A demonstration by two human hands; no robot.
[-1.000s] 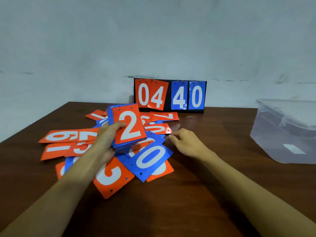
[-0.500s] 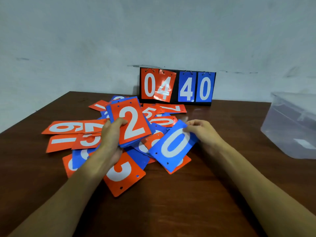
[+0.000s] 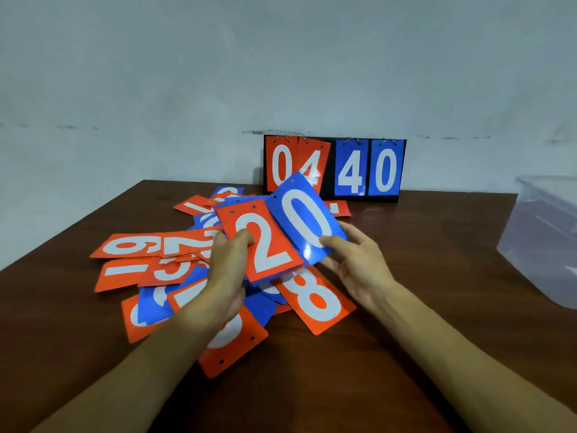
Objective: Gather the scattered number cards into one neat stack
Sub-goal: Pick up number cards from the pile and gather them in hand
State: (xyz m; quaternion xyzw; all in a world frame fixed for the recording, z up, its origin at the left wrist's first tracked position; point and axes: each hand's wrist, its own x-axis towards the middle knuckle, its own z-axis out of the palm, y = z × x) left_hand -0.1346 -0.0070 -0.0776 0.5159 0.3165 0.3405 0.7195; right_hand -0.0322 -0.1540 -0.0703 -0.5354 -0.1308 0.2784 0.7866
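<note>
The left hand [image 3: 226, 273] grips a stack topped by the orange 2 card [image 3: 260, 245], thumb on its face; the right hand [image 3: 359, 264] pinches the blue 0 card [image 3: 307, 218] beside it.

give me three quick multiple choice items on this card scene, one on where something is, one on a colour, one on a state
1. Where is the scoreboard?
A. at the table's far edge, against the wall
B. inside the plastic box
C. under the left hand

2. What colour is the 0 card in the right hand?
A. orange
B. blue
C. green

3. What is the state of the 8 card?
A. lying flat on the table
B. held in the air
C. hung on the scoreboard

Answers: 1 A, it stands upright at the far edge. 2 B, white digit on blue. 3 A, it lies on the wood below the stack topped by the orange 2 card in the left hand.
</note>
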